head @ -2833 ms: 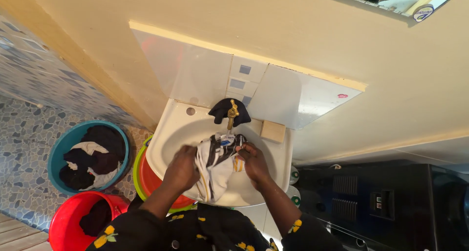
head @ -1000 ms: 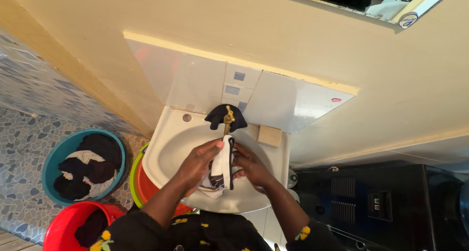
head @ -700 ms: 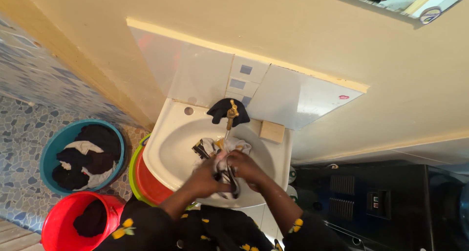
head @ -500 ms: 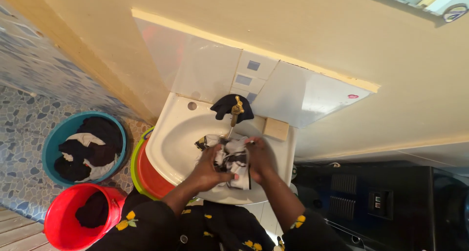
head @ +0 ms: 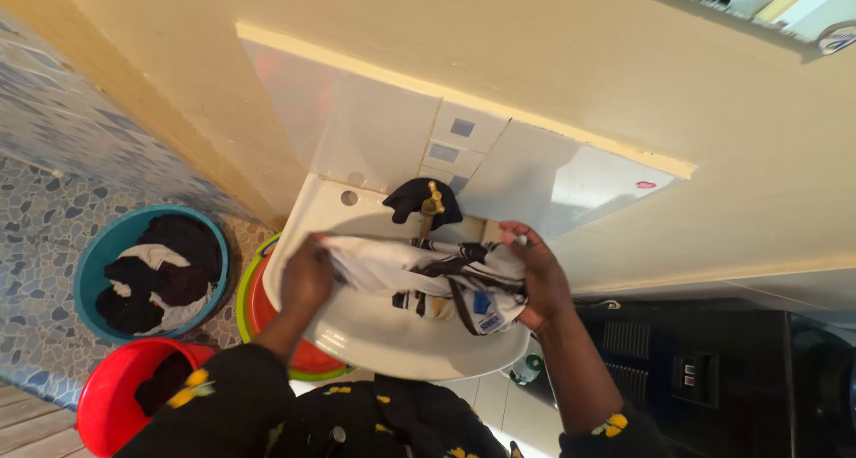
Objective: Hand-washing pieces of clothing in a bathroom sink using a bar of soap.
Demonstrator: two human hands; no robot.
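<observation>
Sink, one, white, wall-mounted, one brass tap with a dark cloth draped behind. Three basins on floor: teal basin, red bucket, orange-green basin. One white garment with dark stripes stretched over the sink, left hand and right hand each closed in a tight grip on an end. Looks wet, soft, limp, likely heavyish; best held by bunched ends.
</observation>
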